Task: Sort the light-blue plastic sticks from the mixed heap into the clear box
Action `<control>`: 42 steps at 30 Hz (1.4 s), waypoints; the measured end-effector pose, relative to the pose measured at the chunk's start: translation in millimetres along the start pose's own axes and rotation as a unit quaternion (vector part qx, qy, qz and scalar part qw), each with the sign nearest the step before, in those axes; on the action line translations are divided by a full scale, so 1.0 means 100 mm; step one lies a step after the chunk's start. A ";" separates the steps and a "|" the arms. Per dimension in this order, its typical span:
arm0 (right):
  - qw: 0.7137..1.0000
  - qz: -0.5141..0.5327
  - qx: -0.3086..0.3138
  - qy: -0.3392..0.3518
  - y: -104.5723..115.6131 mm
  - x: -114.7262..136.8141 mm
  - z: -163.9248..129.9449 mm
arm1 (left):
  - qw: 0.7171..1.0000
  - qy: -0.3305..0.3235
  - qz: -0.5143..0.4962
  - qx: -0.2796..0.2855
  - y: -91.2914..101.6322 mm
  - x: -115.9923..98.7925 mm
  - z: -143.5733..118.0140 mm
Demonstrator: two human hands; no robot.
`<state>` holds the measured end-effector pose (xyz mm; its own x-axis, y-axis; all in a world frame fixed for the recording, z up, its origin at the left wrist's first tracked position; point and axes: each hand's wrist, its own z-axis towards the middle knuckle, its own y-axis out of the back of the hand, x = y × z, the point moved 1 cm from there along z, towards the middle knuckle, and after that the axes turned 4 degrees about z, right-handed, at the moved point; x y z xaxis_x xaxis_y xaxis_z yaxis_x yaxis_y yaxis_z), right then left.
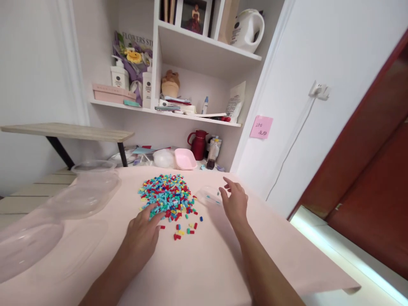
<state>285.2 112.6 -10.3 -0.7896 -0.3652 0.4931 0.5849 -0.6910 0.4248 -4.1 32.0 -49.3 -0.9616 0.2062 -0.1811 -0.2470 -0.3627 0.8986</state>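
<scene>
A pile of small toy building bricks point(165, 193) in red, blue, yellow and green lies on the pink tabletop. My left hand point(142, 231) is at the near left edge of the pile, its thumb and fingers apart around some bricks and closed on none that I can see. Several loose bricks point(177, 236) are scattered just right of it. My right hand point(234, 202) is beside a shallow clear plastic container point(202, 196), thumb and fingertips spread. Inside the container are a few light blue bricks point(213, 199). A tiny green piece point(218, 194) shows near the right fingertips.
Several clear plastic containers point(76, 199) stand along the left side of the table point(197, 272). A pink tray point(185, 159), a red jug point(199, 144) and a bottle point(213, 153) stand at the back beneath the shelves point(197, 114). A wooden ledge point(66, 131) juts out at left.
</scene>
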 end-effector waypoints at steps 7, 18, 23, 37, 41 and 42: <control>0.982 0.138 0.098 0.086 -0.10 0.35 -0.18 | 0.997 0.012 -0.061 -0.050 0.11 0.00 0.02; 0.925 0.166 0.261 0.222 -0.30 0.71 -0.52 | 0.977 0.184 -0.087 -0.060 0.35 0.07 0.00; 0.903 0.117 0.323 0.257 -0.42 0.79 -0.62 | 0.983 0.184 0.014 0.022 0.35 0.03 0.01; 0.901 0.074 0.359 0.233 -0.49 0.69 -0.54 | 0.993 0.009 -0.014 0.120 0.14 -0.08 0.04; 0.898 0.062 0.374 0.223 -0.45 0.65 -0.49 | 0.992 -0.020 -0.017 0.127 0.10 -0.10 0.02; 0.897 0.058 0.379 0.219 -0.44 0.64 -0.48 | 0.991 -0.031 -0.017 0.132 0.10 -0.12 0.01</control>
<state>200.1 89.6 -33.8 -0.6152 -0.7320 0.2928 0.4959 -0.0705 0.8655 4.5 26.6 -37.7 -0.9417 0.2733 -0.1962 -0.2323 -0.1064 0.9668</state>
